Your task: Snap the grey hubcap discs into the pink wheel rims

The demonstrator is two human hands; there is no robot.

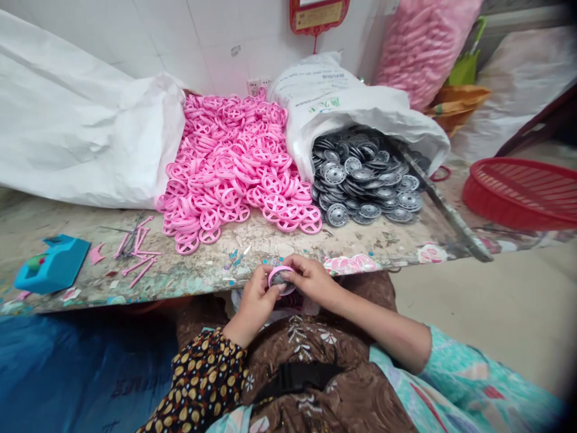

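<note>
My left hand and my right hand meet at the table's front edge, above my lap. Between them they grip a pink toy wheel with a grey disc inside its ring. The fingers of both hands close on its rim, and my thumbs cover part of the disc. Beyond my hands lies a big heap of pink spoked wheel rings. To its right, grey hubcap-like discs spill from the mouth of a white woven sack.
At the left are a blue plastic toy part and several thin pink rods. Another white sack lies behind them. A metal bar juts over the front edge near a red basket. Round pink stickers lie close to my right hand.
</note>
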